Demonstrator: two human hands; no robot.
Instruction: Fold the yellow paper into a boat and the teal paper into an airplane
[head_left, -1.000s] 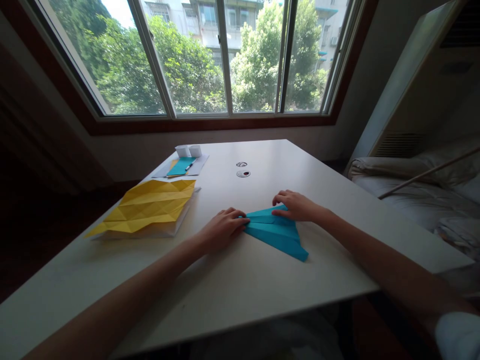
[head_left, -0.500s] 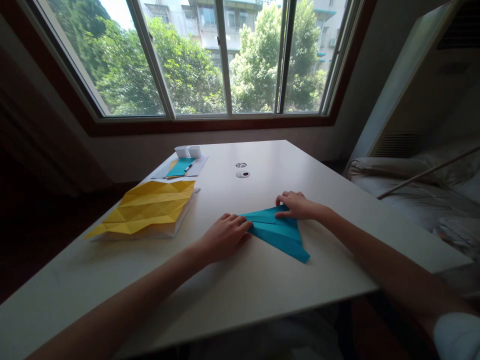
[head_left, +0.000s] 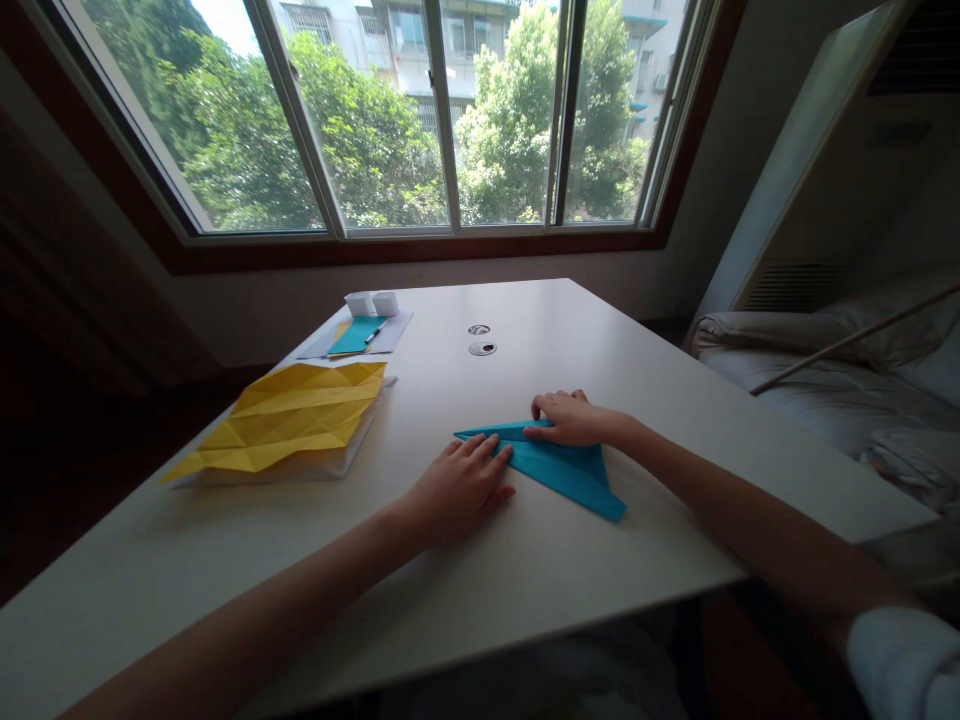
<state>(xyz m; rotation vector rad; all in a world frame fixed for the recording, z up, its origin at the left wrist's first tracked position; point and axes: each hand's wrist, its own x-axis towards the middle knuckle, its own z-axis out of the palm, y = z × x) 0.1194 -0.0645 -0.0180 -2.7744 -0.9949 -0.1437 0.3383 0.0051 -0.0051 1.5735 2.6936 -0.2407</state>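
Observation:
A blue folded sheet of paper lies on the white table in front of me, its narrow point toward the left and its wide end toward the right. My left hand rests by the narrow end, fingers stretched out flat with their tips on the near part of the paper. At the far edge, my right hand has its fingers bent and its thumb along the folded strip, holding it down. Part of the paper's far right side is hidden under this hand.
To the left lies a creased yellow paper over white sheets. Behind it, a blue sheet, a pen and two small white containers sit together. Two round printed marks show on the table. A window stands beyond.
The far side of the blue paper has been folded over toward me, and its pointed left tip now shows. My right hand has shifted left; my left hand's fingers have flattened.

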